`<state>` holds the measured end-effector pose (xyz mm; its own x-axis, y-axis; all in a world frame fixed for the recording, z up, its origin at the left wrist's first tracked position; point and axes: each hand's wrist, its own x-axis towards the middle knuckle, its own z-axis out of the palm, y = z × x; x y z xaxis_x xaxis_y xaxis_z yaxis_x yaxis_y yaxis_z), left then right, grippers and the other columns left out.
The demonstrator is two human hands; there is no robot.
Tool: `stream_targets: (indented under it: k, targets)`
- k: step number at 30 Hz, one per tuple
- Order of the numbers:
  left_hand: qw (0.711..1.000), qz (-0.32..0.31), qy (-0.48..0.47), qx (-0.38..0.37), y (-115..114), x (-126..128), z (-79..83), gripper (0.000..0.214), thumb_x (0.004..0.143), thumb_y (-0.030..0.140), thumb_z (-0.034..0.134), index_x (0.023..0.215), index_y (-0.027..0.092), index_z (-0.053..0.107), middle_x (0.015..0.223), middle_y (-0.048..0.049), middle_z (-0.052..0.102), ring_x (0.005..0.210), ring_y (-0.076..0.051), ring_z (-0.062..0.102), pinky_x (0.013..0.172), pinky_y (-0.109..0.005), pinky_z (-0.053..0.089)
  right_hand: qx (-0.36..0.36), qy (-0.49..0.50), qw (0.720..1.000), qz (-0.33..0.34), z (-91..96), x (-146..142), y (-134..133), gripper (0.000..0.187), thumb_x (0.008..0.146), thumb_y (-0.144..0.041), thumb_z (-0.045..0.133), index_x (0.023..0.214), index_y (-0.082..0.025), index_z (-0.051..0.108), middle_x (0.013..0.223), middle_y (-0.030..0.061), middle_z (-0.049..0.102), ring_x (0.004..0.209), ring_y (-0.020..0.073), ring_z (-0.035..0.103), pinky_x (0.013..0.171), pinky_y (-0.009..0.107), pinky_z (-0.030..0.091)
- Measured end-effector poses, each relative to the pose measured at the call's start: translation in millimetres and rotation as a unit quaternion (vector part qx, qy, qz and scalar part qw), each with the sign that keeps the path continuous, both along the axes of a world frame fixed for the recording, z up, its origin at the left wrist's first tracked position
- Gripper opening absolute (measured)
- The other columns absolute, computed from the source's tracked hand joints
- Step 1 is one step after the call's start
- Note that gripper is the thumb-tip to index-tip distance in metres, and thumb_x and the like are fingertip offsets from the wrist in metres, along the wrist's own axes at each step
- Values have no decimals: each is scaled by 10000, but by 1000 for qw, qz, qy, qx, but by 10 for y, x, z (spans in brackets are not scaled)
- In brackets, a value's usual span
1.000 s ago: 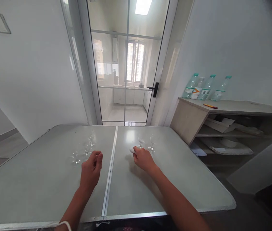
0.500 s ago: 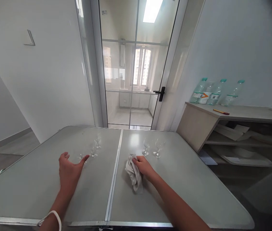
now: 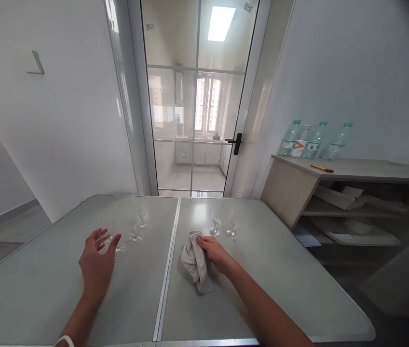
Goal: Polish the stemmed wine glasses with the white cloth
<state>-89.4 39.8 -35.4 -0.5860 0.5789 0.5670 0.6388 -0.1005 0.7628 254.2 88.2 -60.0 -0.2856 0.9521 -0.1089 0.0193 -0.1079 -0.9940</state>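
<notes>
My left hand (image 3: 96, 262) is over the left half of the table, its thumb and fingers spread apart. Just beyond its thumb stands a clear stemmed glass (image 3: 118, 250), partly hidden by the hand; whether they touch is hard to see. Two more stemmed glasses, a nearer one (image 3: 136, 236) and a farther one (image 3: 142, 219), are behind it to the right. Between thumb and fingers, my right hand (image 3: 216, 251) pinches a crumpled light grey cloth (image 3: 195, 265), which hangs down over the table. Beyond that hand two stemmed glasses (image 3: 215, 226) (image 3: 232, 227) stand upright.
The grey folding table (image 3: 125, 308) has a metal seam (image 3: 168, 270) down its middle. A glass door (image 3: 195, 144) is behind it. At right, a wooden shelf unit (image 3: 291, 193) bears several plastic bottles (image 3: 313, 143) and a yellow-orange stick-like object (image 3: 322, 168).
The view has tilted up and shifted slightly. My left hand has drawn slightly left, with its fingers more visible. The cloth in my right hand is spread wider. The glasses stay in place.
</notes>
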Motion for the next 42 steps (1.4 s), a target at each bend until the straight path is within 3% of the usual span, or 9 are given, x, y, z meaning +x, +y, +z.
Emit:
stream_targets:
  k: [3,6,9,13,17,22,30,37,42]
  targets:
    - [999,3,-3,50,-106,279,228,607,890,525,668,1404,255,492,1327,-101,629,1006,-270,739,868,-424,595,-75,69,995,-2,54,8,-10,572,678,-705,764,840,-165,668,743,14,637,653,144,527,607,255,384]
    - [990,-110,-56,64,-61,618,393,631,889,519,672,1430,270,464,1300,-88,595,756,-176,744,664,-324,612,-59,81,995,1,118,29,-11,578,719,-724,729,880,-172,670,782,17,640,701,157,558,659,270,430]
    - [972,-228,-38,43,116,931,409,576,887,507,680,1386,271,515,1212,-68,616,667,-131,701,588,-285,599,96,-27,993,57,231,69,-44,518,878,-695,579,851,-186,672,938,49,654,892,199,583,825,326,463]
    - [950,-298,69,61,336,1181,226,509,894,453,699,1354,288,556,1217,-73,595,707,-114,665,637,-282,596,268,-194,937,116,334,99,-95,503,956,-620,503,735,-191,645,929,38,636,944,213,545,906,346,431]
    - [935,-341,92,25,407,1228,19,513,887,465,706,1364,327,578,1195,-58,510,647,-75,609,599,-268,583,93,-25,994,49,288,85,-62,496,907,-656,548,809,-179,645,724,6,593,698,174,541,682,289,444]
    - [916,-395,52,-49,366,1167,-26,551,967,442,591,1493,344,462,1142,-58,484,745,-106,624,725,-314,608,20,169,985,-37,321,134,15,486,936,-630,484,1043,-197,677,876,74,707,847,253,658,759,347,508]
    - [915,-395,84,-20,323,1075,-77,563,979,367,586,1506,328,393,1215,-75,530,804,-125,651,755,-327,594,38,167,976,-136,287,125,6,520,908,-690,513,1016,-205,667,790,52,698,728,225,627,680,324,481]
    - [932,-328,149,36,363,1053,-172,488,954,344,636,1420,294,500,1257,-91,530,800,-131,669,777,-333,598,230,-85,965,-94,215,97,-22,420,922,-534,582,660,-210,530,594,-48,464,620,134,408,626,261,346]
    - [928,-317,194,-4,373,1026,-183,519,970,386,619,1467,331,478,1253,-74,607,780,-129,669,749,-289,580,6,39,998,-51,106,11,-12,363,850,-558,661,820,-200,608,719,-10,592,661,157,549,619,286,459]
